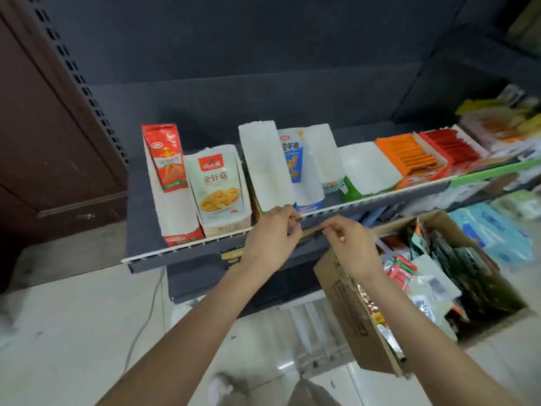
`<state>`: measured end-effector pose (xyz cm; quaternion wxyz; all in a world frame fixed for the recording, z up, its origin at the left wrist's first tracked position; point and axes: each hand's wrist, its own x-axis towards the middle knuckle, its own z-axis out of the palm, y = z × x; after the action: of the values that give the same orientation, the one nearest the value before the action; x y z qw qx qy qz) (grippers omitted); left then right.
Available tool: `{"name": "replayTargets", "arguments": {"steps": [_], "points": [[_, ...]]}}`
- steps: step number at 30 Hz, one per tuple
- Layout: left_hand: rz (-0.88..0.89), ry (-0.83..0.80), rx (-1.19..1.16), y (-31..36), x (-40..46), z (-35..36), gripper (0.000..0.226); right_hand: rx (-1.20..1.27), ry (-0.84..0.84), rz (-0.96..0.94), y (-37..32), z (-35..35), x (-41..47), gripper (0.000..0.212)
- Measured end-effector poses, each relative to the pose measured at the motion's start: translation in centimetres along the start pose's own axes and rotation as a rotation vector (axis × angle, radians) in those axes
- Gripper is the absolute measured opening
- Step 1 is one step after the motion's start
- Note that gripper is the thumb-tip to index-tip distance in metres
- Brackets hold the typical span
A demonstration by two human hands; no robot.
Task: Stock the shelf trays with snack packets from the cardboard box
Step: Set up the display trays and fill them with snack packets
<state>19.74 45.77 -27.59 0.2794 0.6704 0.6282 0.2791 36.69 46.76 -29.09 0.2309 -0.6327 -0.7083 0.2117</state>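
1. Between your two hands, at the shelf's (187, 253) front lip, there is a thin brownish strip (311, 232); it is blurred, and you cannot tell what it is.
2. Your left hand (270, 234) curls its fingers and pinches that strip's left end, just in front of the shelf edge.
3. Your right hand (348, 244) pinches the strip's right end with thumb and forefinger, also against the shelf front.
4. The cardboard box (348, 300) stands on the floor below and right of the shelf, open, its near corner cut into by your right forearm; the packets (433, 276) inside are a jumble too blurred to count.
5. On the shelf you can count seven trays clearly: a red tray (175, 206) at the left end, a white-and-yellow tray (219, 186) beside it, three white ones mid-shelf, then an orange tray (412, 156) and a second red tray (453, 148) rightward.
6. Beyond those, the shelf's far right end dissolves into blur.
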Motion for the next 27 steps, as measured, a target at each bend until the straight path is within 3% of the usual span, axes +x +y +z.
{"name": "replayTargets", "arguments": {"steps": [5, 9, 13, 18, 23, 27], "points": [[0.068, -0.224, 0.104, 5.5, -0.4, 9.9, 0.026, -0.144, 0.011, 0.172, 11.3, -3.2, -4.1, 0.025], [0.036, -0.289, 0.302, 8.2, -0.9, 17.0, 0.035, -0.165, -0.19, 0.221, 17.9, -5.4, -4.5, 0.045], [-0.054, -0.414, 0.636, 8.2, -1.8, 21.2, 0.068, -0.097, -0.317, 0.3, 21.0, -5.7, -3.7, 0.062], [-0.104, -0.497, 0.793, 8.4, -3.8, 22.0, 0.081, -0.114, -0.272, 0.227, 21.2, -4.7, -2.0, 0.044], [-0.171, -0.482, 0.738, 9.3, -3.8, 22.3, 0.076, 0.052, -0.294, 0.329, 21.0, -5.0, -0.8, 0.032], [-0.222, -0.466, 0.686, 9.7, -3.8, 22.6, 0.073, 0.123, -0.232, 0.285, 22.1, -6.2, -0.6, 0.019]]}}
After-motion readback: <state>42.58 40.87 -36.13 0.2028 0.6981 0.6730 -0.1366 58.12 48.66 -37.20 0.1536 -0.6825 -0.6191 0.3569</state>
